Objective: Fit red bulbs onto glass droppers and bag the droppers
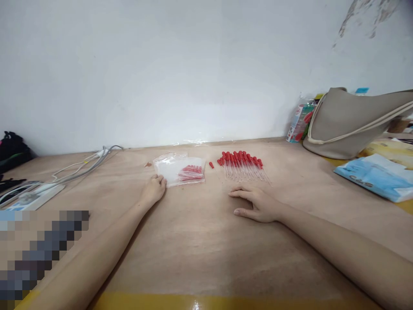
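My left hand [154,189] rests on the wooden table [200,241] with its fingers curled, touching the near left corner of a clear plastic bag [178,169] that holds several red-capped droppers. My right hand [258,204] lies flat and open on the table, fingers stretched to the left, just in front of a loose row of several red-capped glass droppers [242,165]. A single red cap [211,165] lies between the bag and the row.
A beige bag [348,120] with cord handles stands at the back right, a packet [298,122] behind it and a blue tissue pack [377,176] in front. Grey cables [84,165] and a power strip [35,196] lie at the left. A white wall runs behind.
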`<state>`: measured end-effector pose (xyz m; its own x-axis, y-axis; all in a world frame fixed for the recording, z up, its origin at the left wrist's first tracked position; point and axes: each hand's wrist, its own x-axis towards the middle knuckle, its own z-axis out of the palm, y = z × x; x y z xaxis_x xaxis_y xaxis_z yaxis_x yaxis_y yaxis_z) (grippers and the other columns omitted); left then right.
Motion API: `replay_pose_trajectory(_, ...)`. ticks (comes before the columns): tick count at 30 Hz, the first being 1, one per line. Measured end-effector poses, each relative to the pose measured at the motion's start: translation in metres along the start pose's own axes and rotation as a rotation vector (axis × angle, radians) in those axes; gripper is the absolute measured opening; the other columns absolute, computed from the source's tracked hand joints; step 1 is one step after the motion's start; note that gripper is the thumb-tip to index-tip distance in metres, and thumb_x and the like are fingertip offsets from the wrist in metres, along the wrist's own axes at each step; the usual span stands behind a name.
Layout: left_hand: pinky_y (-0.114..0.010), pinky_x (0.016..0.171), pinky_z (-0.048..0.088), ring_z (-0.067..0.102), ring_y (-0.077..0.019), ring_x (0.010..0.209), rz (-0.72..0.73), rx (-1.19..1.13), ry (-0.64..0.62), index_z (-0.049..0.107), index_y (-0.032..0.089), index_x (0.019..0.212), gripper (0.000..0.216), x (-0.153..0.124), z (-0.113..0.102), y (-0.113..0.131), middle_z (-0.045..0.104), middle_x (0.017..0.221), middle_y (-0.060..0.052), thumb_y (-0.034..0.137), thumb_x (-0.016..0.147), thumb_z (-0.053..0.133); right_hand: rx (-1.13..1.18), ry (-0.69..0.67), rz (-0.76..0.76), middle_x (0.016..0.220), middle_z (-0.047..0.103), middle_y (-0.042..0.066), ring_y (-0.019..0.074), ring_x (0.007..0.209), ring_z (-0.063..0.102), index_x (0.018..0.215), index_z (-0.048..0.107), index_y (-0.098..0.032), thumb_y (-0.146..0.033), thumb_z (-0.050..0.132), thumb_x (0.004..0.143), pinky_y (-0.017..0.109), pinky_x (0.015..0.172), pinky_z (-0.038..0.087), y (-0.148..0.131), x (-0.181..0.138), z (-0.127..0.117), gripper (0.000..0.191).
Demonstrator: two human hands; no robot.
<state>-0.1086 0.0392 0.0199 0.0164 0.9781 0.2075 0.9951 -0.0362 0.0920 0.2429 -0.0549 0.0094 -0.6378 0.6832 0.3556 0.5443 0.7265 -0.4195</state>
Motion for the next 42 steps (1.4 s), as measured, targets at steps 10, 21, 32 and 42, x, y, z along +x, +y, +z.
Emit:
replay_pose_trajectory(10, -0.038, 0.083, 0.044, 0.055, -0.0268, 0.103, -0.078, -0.168, 0.402, 0.058, 0.019, 0.106, 0.035, -0.010, -0.020, -0.005, 0.057, 0.117, -0.009, 0.030, 0.088, 0.031, 0.017, 0.021, -0.025, 0.113, 0.051, 0.011, 0.0216, 0.102, 0.050, 0.117, 0.051, -0.018, -0.043, 0.053, 0.079, 0.038, 0.087, 0.042, -0.001, 0.000, 0.000, 0.045)
replay_pose_trajectory(21, -0.039, 0.098, 0.036, 0.047, -0.0188, 0.113, 1.110, -0.363, -0.146, 0.054, 0.024, 0.116, 0.032, -0.064, -0.029, 0.102, 0.055, 0.120, -0.006, 0.025, 0.088, 0.039, -0.106, 0.649, 0.073, 0.095, 0.058, 0.008, 0.0193, 0.090, 0.054, 0.102, 0.057, -0.019, -0.027, 0.043, 0.086, 0.037, 0.080, 0.043, 0.003, 0.002, 0.001, 0.023)
replay_pose_trajectory(32, -0.030, 0.072, 0.047, 0.055, -0.0160, 0.079, 0.695, -0.608, 0.175, 0.055, 0.016, 0.086, 0.015, -0.080, -0.007, 0.097, 0.057, 0.083, -0.006, 0.029, 0.080, 0.052, -0.030, -0.019, -0.046, 0.124, 0.051, 0.010, 0.0229, 0.113, 0.047, 0.121, 0.051, -0.019, -0.044, 0.055, 0.077, 0.040, 0.094, 0.038, -0.008, 0.000, 0.003, 0.051)
replay_pose_trajectory(42, -0.035, 0.088, 0.047, 0.056, -0.0185, 0.101, 1.002, -0.627, -0.059, 0.060, 0.020, 0.109, 0.029, -0.087, -0.009, 0.072, 0.062, 0.107, -0.009, 0.019, 0.084, 0.046, 0.009, -0.007, -0.019, 0.121, 0.053, 0.010, 0.0229, 0.111, 0.049, 0.120, 0.053, -0.020, -0.044, 0.055, 0.078, 0.041, 0.094, 0.038, -0.004, 0.001, 0.006, 0.049)
